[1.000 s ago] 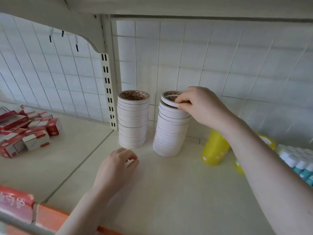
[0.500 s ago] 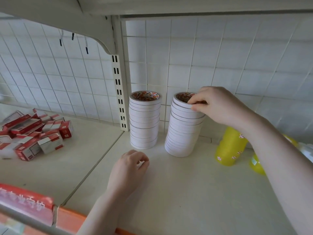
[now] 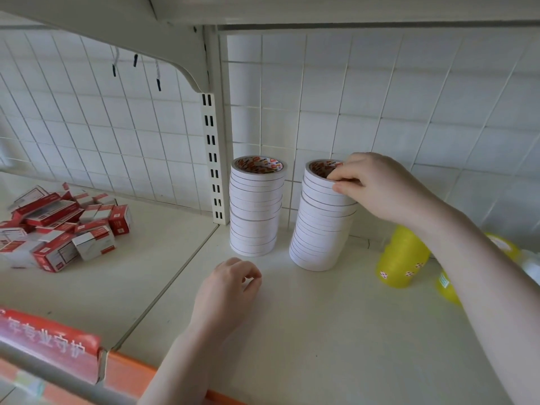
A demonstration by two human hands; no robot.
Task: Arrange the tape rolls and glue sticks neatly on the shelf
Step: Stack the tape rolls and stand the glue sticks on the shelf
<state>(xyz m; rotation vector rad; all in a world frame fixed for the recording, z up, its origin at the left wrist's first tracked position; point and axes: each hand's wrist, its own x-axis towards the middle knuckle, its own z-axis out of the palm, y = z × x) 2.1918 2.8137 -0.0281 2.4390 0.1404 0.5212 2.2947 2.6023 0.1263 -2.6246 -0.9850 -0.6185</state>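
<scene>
White wire-grid backing (image 3: 380, 92) closes off the rear of a cream shelf (image 3: 336, 331); a slotted upright (image 3: 214, 159) and a curved bracket (image 3: 163, 45) split it into two bays. The board above cuts off the top of the view.

Right bay, against the grid: two stacks of white tape rolls, standing apart. Left stack (image 3: 255, 209) is upright, its red printed core visible at the top. Right stack (image 3: 321, 229) leans, upper rolls offset toward the right. Roll count not readable in either.

Right hand (image 3: 382, 188) reaches in from the right edge and pinches the top roll (image 3: 324, 178) of the leaning stack: fingertips curl over the rim into the core, thumb presses the outer wall. The hand hides the far side of that roll.

Left hand (image 3: 228, 293) rests on the shelf in front of the stacks, fingers loosely curled, holding nothing, touching neither stack.

Yellow bottles (image 3: 400, 258) lie on the shelf to the right, partly hidden behind the right forearm; their caps and labels cannot be made out. Beyond them a pale shape sits at the frame edge, too blurred to identify. Glue sticks cannot be made out.

Left bay: a loose heap of red-and-white boxes (image 3: 61, 226), print illegible. A red price strip (image 3: 49, 343) with characters runs along the front edge, cut off at lower left.
</scene>
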